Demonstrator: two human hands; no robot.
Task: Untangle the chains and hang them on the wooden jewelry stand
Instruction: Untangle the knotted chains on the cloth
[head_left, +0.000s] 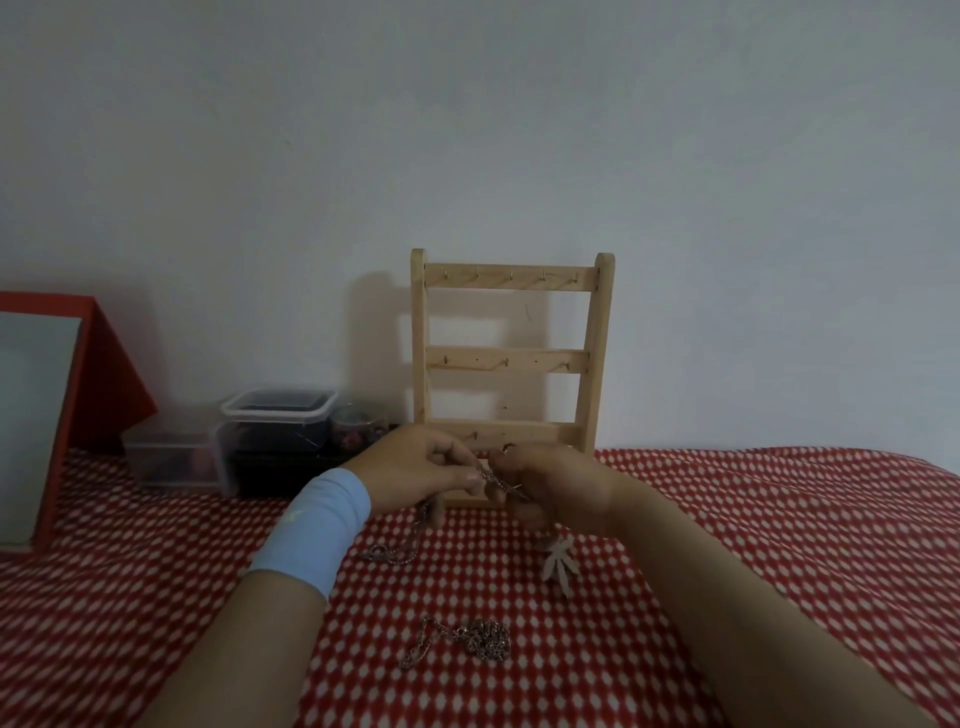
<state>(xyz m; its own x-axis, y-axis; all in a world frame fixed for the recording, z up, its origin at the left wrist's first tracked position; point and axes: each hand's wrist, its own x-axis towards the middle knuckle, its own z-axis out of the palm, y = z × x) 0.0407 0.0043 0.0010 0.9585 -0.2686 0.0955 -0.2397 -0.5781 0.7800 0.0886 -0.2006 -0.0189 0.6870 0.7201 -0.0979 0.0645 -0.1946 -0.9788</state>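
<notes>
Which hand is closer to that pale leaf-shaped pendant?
Right. The right hand is just above the pendant; the left hand is farther, up and left.

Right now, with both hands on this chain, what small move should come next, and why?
Probably ease the hands apart gently: left hand and right hand pinch the chain close together, and the upper hooks of the wooden stand are bare.

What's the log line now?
left hand, right hand: pinch held chain | loose chain: on cloth | wooden jewelry stand: upper hooks bare
</notes>
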